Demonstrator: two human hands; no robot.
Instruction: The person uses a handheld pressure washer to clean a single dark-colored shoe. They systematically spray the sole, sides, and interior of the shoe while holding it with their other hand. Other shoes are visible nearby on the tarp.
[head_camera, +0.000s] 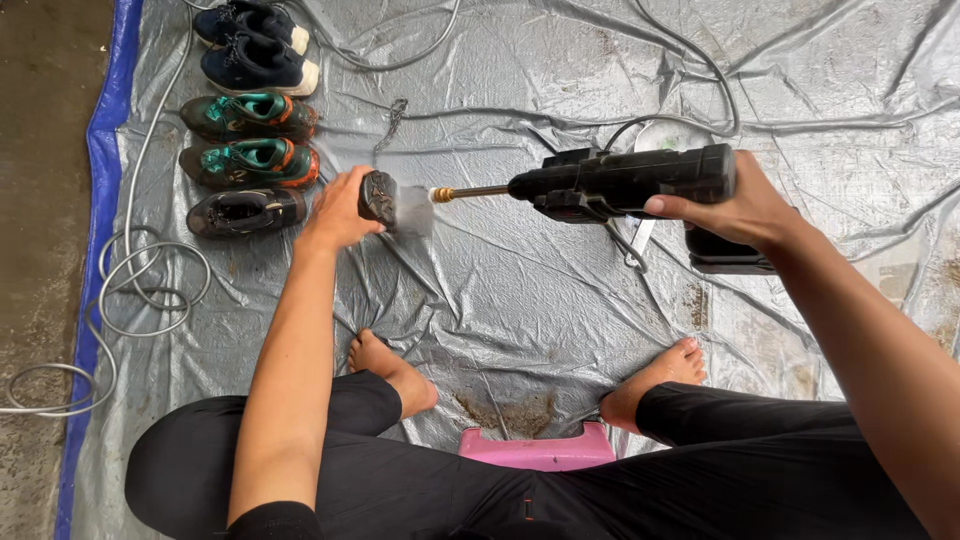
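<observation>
Gripping a dark muddy shoe (378, 196), the left hand (340, 210) meets spray from the right hand's (745, 210) clutched black sprayer (620, 182).

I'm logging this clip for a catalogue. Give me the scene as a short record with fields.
left hand: left hand grips a dark shoe, held up
right hand: right hand holds a black spray gun
spray: brass nozzle points at the shoe, water hitting it
nearby: row of shoes at left, grey hose
surface: grey tarp
seat: pink stool
</observation>
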